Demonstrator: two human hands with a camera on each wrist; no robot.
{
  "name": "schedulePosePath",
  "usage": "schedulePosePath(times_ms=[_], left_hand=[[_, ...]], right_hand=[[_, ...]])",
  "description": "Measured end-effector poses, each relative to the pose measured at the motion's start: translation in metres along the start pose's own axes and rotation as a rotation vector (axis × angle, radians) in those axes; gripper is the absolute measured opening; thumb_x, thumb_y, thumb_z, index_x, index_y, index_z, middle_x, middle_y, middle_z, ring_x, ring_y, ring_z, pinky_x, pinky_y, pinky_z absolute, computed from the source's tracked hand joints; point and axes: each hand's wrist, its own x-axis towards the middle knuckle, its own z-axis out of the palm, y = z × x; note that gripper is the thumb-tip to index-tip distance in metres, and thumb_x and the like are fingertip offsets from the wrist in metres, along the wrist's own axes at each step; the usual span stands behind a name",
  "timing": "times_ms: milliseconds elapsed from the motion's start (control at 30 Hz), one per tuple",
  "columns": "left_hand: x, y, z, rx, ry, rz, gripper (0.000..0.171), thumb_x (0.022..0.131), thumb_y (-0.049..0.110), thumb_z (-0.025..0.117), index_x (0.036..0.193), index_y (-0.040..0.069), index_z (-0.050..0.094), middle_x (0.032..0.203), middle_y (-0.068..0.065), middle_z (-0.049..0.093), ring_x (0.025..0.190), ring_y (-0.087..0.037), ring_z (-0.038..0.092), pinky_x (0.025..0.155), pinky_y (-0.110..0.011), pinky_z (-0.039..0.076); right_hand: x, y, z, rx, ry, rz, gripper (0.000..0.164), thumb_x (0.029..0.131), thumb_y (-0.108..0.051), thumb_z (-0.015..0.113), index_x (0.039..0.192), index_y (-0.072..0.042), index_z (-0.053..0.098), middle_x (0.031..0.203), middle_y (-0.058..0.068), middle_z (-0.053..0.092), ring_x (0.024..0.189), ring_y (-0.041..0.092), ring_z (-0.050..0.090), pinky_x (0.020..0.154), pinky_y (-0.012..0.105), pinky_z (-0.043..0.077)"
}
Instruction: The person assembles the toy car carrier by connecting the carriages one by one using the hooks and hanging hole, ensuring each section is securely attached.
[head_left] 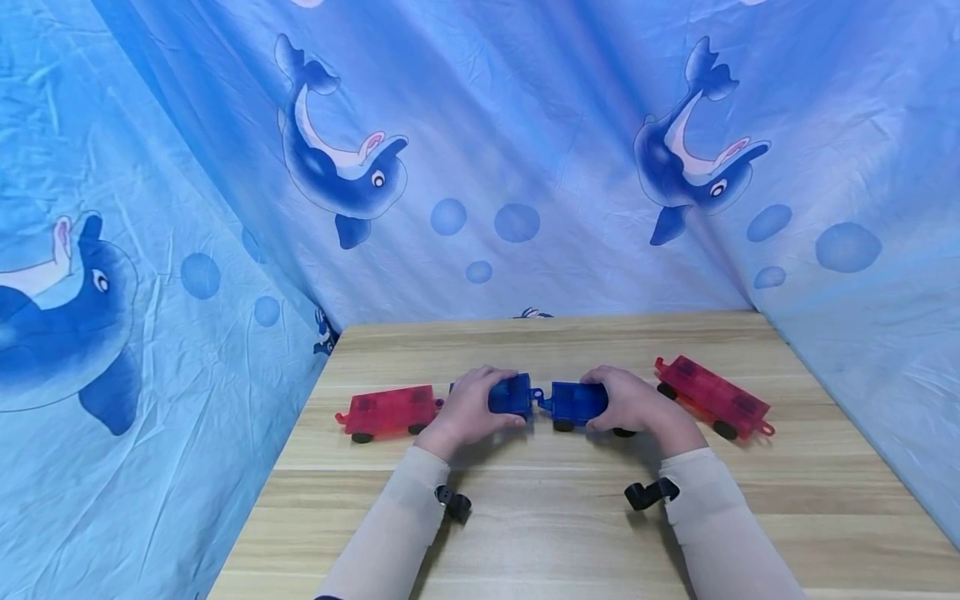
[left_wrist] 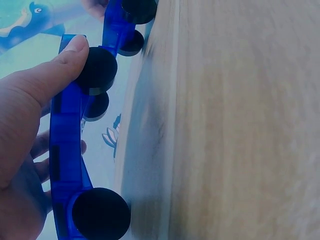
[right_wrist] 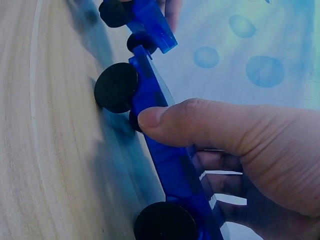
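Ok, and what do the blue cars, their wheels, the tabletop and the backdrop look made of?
Blue cars: probably glossy translucent plastic; light glows through thin edges.
Wheels: matte black plastic or rubber, uncertain which; no light passes through.
Tabletop: smooth wood or wood-look laminate, judging by pale grain.
Backdrop: seemingly thin printed cloth, given creases and folds.

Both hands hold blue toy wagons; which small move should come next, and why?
The right hand should probably nudge the right blue wagon gently toward the left blue wagon, which the left hand grips, to seat the couplings. These meet between the wagons, but a secure link cannot be made out.
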Motion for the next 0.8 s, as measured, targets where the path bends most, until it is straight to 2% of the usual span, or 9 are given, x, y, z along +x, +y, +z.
schedulePosePath(times_ms=[467, 800], left_hand=[[0.0011, -0.0011, 0.0025, 0.015, 0.004, 0.005, 0.086, 0.079, 0.059, 0.087, 0.152, 0.028, 0.056, 0.141, 0.002, 0.06, 0.134, -0.026, 0.054, 0.113, -0.055, 0.04], [0.0003, -0.0012, 0.004, 0.033, -0.014, -0.009, 0.084, 0.081, 0.063, 0.083, 0.154, 0.033, 0.053, 0.142, 0.002, 0.059, 0.134, -0.026, 0.053, 0.113, -0.054, 0.041]], right_hand=[[-0.0009, -0.0025, -0.0017, -0.004, 0.017, -0.024, 0.077, 0.077, -0.033, 0.094, 0.142, -0.009, 0.06, 0.139, 0.011, 0.06, 0.12, 0.034, 0.06, 0.099, 0.056, 0.054], [-0.0014, -0.0043, -0.0039, 0.009, 0.017, -0.018, 0.077, 0.078, -0.033, 0.094, 0.143, -0.01, 0.059, 0.14, 0.011, 0.059, 0.12, 0.034, 0.059, 0.098, 0.056, 0.054]])
